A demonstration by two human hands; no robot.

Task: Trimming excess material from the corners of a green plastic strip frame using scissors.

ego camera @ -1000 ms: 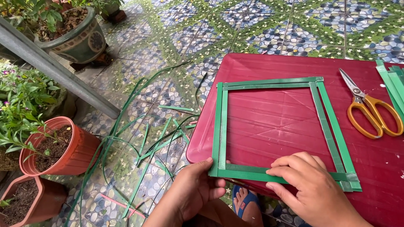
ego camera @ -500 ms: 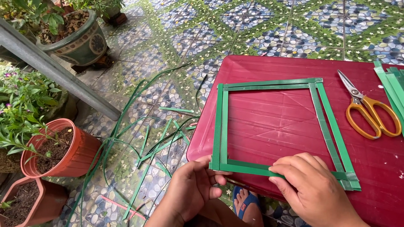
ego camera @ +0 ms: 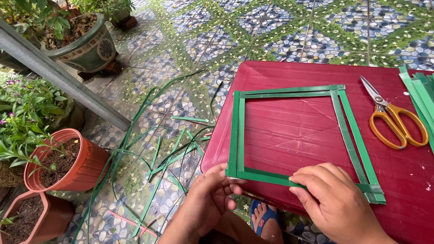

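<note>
Green frame (ego camera: pixel 289 135): a square of flat strips lying on the red table (ego camera: pixel 307 68), its near edge at the table's 6 o'clock rim
Left hand (ego camera: pixel 210 203): your thumb and fingers pinch the frame's corner at 7 o'clock
Right hand (ego camera: pixel 334 203): your curled fingers press and grip the near strip (ego camera: pixel 266 177), towards the 5 o'clock corner
Scissors (ego camera: pixel 393 119): yellow handles, shut, just beside the frame at 3 o'clock
Spare strips (ego camera: pixel 420 97): at the table's 2 o'clock edge
Offcuts (ego camera: pixel 153 153): on the tiled floor at 9 o'clock, near the clay pots (ego camera: pixel 68 162)
</note>
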